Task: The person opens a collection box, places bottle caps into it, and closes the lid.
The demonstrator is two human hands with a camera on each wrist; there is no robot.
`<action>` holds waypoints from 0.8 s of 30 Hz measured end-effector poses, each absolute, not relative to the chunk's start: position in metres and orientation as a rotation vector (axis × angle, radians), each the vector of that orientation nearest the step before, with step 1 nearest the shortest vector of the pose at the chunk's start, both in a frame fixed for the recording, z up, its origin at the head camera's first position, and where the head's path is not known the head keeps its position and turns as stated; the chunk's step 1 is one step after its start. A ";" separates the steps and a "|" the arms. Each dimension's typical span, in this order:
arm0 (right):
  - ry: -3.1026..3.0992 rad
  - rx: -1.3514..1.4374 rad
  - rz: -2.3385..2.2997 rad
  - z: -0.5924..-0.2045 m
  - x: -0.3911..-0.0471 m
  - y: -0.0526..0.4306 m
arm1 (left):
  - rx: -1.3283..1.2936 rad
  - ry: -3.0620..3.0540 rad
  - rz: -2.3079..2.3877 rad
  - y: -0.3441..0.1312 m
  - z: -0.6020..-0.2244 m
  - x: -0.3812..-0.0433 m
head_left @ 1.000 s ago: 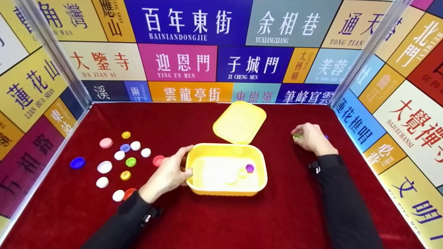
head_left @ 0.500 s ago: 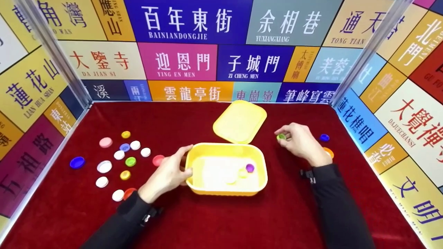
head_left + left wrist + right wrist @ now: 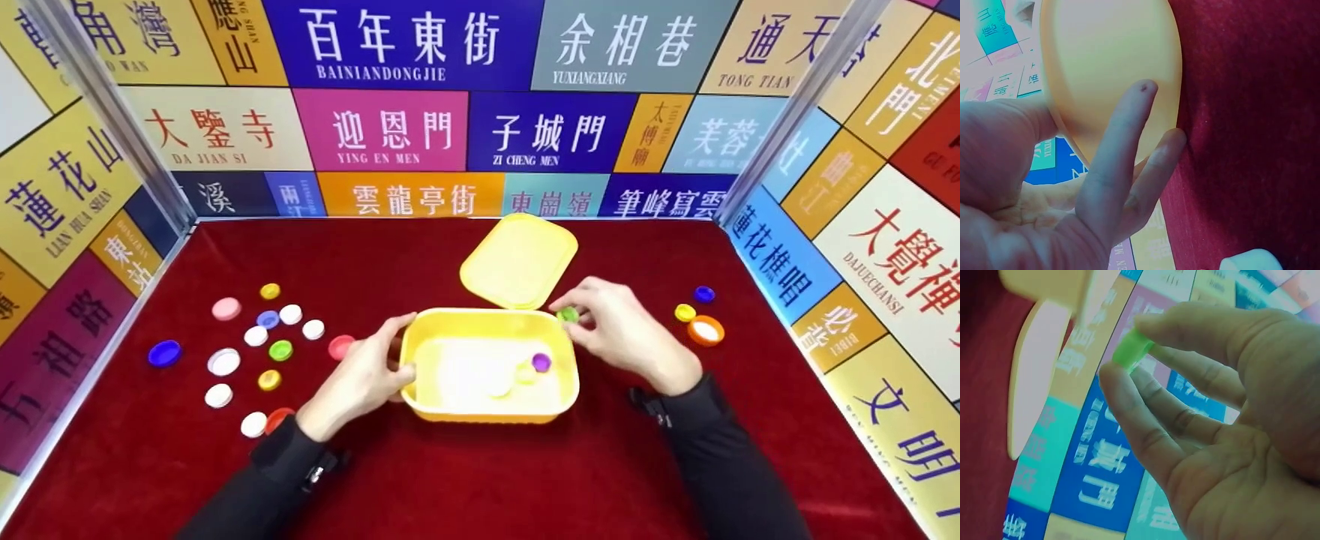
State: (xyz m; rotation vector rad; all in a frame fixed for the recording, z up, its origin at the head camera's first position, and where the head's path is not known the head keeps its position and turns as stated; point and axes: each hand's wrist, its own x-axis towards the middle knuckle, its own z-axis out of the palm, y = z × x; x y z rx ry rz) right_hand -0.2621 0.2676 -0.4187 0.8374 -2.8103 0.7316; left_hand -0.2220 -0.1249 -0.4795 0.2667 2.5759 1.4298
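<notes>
A yellow plastic box (image 3: 489,409) stands on the red tabletop. My left hand (image 3: 367,375) grips its left end, thumb over the rim and fingers along the outer wall (image 3: 1123,50). Inside the box lie a purple bottle cap (image 3: 541,362), a yellow cap (image 3: 525,374) and a white cap (image 3: 499,388). Between thumb and forefinger, my right hand (image 3: 626,330) pinches a green bottle cap (image 3: 1131,350) at the box's right rim. Behind the box lies its yellow lid (image 3: 519,261), flat on the table.
Several caps are scattered at the left, among them a blue cap (image 3: 165,353), a pink cap (image 3: 226,308) and a green cap (image 3: 280,350). On the right lie a blue cap (image 3: 703,294), a yellow cap (image 3: 685,313) and an orange cap (image 3: 706,331). Printed panels enclose the table.
My right hand has carried the green cap leftward from the right side to the box's rim, uncovering the caps there. My left hand has kept its grip on the box.
</notes>
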 end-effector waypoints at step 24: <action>-2.963 1.281 0.580 -0.435 -0.233 0.233 | 0.291 2.580 1.450 -0.126 -0.478 -0.222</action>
